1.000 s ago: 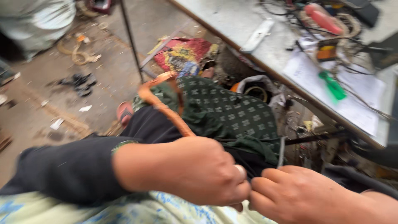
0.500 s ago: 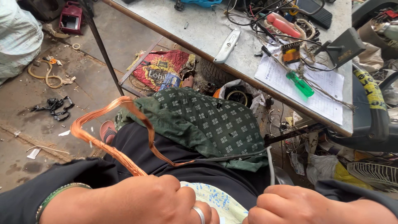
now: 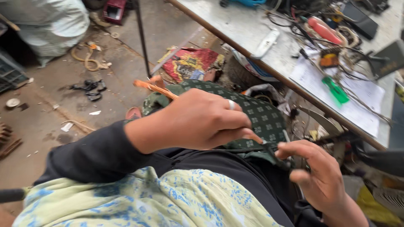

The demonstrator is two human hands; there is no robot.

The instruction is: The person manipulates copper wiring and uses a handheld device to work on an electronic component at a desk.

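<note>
The left hand (image 3: 202,122) has risen into view, closed on one copper wire bundle (image 3: 155,88); the right hand (image 3: 317,176) pinches one thin wire (image 3: 235,149).

Your left hand (image 3: 198,120) wears a smooth, shiny metal ring (image 3: 231,104) and grips glossy copper wire strands (image 3: 155,88). Green patterned cloth (image 3: 256,115) on your lap: matt woven fabric. Workbench top (image 3: 235,25): dull, scuffed grey metal. Screwdriver (image 3: 335,89): glossy green plastic handle. Sheet (image 3: 370,101) beneath it: matt white paper. Floor (image 3: 46,109): rough, dusty concrete.
</note>
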